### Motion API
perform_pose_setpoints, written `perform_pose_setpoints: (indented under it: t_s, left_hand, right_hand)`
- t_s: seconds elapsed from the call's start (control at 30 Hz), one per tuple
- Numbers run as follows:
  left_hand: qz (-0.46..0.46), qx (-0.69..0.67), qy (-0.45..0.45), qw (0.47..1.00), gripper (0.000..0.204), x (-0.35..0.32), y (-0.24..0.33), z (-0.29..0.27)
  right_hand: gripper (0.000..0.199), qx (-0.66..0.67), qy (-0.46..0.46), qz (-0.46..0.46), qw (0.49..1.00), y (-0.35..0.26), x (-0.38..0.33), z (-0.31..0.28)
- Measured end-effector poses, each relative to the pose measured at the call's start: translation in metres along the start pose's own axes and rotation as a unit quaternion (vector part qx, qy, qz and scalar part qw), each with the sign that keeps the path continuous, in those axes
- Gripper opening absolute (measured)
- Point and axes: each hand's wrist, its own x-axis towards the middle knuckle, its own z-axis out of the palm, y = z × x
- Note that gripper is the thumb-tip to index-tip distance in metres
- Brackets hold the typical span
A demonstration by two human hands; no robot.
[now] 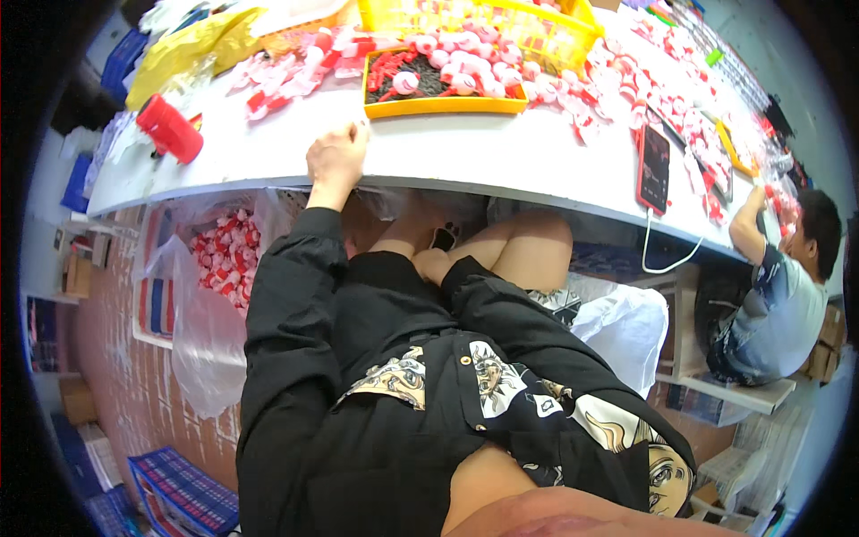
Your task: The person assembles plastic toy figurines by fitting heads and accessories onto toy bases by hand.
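Note:
On the front edge of the white table, my left hand (337, 161) is closed in a loose fist. Its fingertips are turned out of sight, so anything inside them is hidden. My right hand (434, 265) is low between my thighs, under the table edge, its fingers mostly hidden. Just beyond it shows a small dark object with a pale rim (444, 238); whether the hand touches it I cannot tell. Ahead of my left hand is a shallow yellow tray (447, 106) holding red-and-white ball-shaped plastic pieces (405, 83) and dark grains.
More red-and-white pieces (617, 80) are heaped across the table (268, 148). A yellow basket (573, 36) stands behind the tray. At left lies a red cylinder (170, 128); at right, a phone (654, 168) with a white cable. A person (774, 300) sits far right. A lined crate (183, 309) holds more pieces.

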Motion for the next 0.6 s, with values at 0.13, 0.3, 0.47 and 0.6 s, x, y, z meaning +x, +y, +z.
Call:
perform_pose_setpoints:
  t_s: [0.13, 0.3, 0.47, 0.6]
  left_hand:
    - [0.018, -0.005, 0.009, 1.0, 0.032, 0.0, 0.006, 0.005]
    - [0.016, 0.015, 0.022, 1.0, 0.035, -0.001, -0.007, -0.003]
    - [0.036, 0.018, 0.027, 0.999, 0.035, 0.002, -0.001, 0.006]
    - [0.06, -0.027, 0.029, 0.997, 0.035, 0.0, 0.001, -0.004]
  right_hand:
    - [0.022, 0.038, 0.227, -0.035, 0.972, 0.031, -0.001, 0.025]
    - [0.024, 0.357, 0.36, -0.034, 0.861, 0.004, -0.023, -0.016]
    - [0.028, 0.284, 0.344, 0.008, 0.895, 0.024, -0.016, -0.004]
    - [0.028, 0.265, 0.346, 0.011, 0.9, 0.028, -0.017, -0.014]
